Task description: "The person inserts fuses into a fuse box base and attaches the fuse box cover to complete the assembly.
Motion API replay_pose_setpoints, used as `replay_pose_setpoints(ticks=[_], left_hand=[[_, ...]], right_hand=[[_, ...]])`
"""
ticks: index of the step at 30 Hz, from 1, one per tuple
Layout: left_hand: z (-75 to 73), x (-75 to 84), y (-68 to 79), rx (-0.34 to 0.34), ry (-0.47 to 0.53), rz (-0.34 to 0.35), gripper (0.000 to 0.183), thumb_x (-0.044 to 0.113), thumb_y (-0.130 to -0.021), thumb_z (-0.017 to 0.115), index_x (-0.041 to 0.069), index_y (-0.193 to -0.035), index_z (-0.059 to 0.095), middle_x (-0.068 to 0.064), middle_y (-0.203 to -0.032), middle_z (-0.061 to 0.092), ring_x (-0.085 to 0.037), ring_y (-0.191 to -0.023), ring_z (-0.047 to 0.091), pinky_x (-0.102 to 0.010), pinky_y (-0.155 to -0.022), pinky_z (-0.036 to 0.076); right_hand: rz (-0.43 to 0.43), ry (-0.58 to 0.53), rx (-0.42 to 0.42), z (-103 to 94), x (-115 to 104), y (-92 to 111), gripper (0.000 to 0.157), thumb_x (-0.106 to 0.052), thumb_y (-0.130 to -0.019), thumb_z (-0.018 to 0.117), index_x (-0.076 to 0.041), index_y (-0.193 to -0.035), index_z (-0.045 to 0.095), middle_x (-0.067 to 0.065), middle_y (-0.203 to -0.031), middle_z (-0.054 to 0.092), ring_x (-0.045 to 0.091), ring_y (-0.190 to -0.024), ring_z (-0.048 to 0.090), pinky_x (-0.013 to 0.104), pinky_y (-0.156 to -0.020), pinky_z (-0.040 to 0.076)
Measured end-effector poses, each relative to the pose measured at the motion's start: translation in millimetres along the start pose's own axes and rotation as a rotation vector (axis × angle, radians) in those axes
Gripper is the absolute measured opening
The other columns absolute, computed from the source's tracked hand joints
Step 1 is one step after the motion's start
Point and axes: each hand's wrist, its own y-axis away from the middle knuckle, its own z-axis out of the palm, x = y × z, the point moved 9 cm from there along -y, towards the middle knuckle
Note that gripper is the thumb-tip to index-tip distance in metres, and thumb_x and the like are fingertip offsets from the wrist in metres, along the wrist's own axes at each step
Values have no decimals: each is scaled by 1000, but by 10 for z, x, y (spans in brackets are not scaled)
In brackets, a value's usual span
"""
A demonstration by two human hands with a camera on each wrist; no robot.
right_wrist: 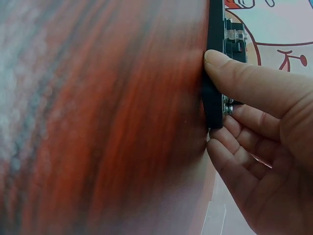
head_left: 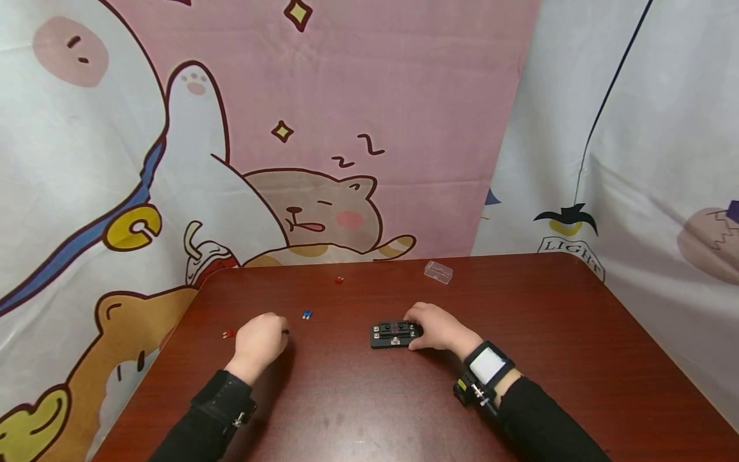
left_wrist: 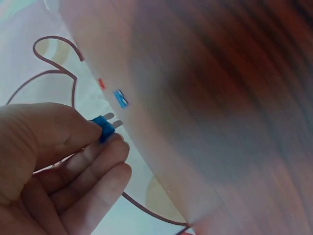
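The person's left hand (head_left: 260,341), left of the black block (head_left: 395,335), pinches a blue fuse (left_wrist: 105,128), its two flat metal prongs exposed; the right hand (head_left: 440,326) grips the block's right end. The small plastic fuse could drop if that pinch loosens, and the screw-studded oblong block could skid on the smooth, glossy table (head_left: 346,391) if poorly braced. Left of the block lie a second blue fuse (head_left: 307,315) and red pieces (head_left: 229,334); beyond it, a clear rectangular case (head_left: 439,272).

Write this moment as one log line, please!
left hand: pinches blue fuse | right hand: grips black block | table: second blue fuse, red fuses, clear box
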Motion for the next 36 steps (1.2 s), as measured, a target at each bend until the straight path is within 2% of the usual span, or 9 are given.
replay_pose_setpoints(ticks=[4, 11, 16, 27, 36], left_hand=[[-31, 150, -30, 33, 23, 41, 8, 6, -79, 76, 14, -80, 76, -1, -76, 65, -19, -66, 61, -37, -52, 49], [-10, 363, -104, 35, 60, 72, 8, 9, -80, 79, 15, -84, 80, -2, -78, 66, -20, -71, 65, -36, -56, 51], [-21, 517, -134, 63, 102, 106, 9, 7, -80, 79, 15, -85, 80, -1, -83, 70, -20, -77, 68, -38, -62, 54], [-26, 863, -232, 81, 176, 153, 9, 6, -81, 79, 13, -86, 80, 1, -85, 72, -19, -80, 68, -36, -64, 54], [-6, 1182, -327, 83, 238, 222, 7, 8, -83, 78, 12, -88, 80, 0, -88, 72, -17, -82, 68, -35, -67, 55]], right_hand=[[-1, -5, 1, 8, 9, -6, 42, -23, -71, 90, -12, -105, 69, -2, -100, 60, 15, -90, 54, 39, -87, 48], [8, 8, -2, 6, 11, -4, 42, -24, -71, 90, -12, -105, 69, -3, -101, 60, 15, -92, 54, 39, -89, 47], [10, 7, 0, 1, 5, -3, 41, -24, -71, 90, -13, -105, 70, -3, -100, 61, 15, -92, 55, 39, -88, 48], [2, 8, -2, -3, 8, 1, 41, -24, -72, 90, -12, -105, 69, -3, -100, 61, 15, -92, 55, 39, -88, 48], [11, -16, 0, -8, 28, 0, 41, -23, -72, 90, -13, -105, 69, -3, -100, 61, 16, -93, 55, 40, -90, 47]])
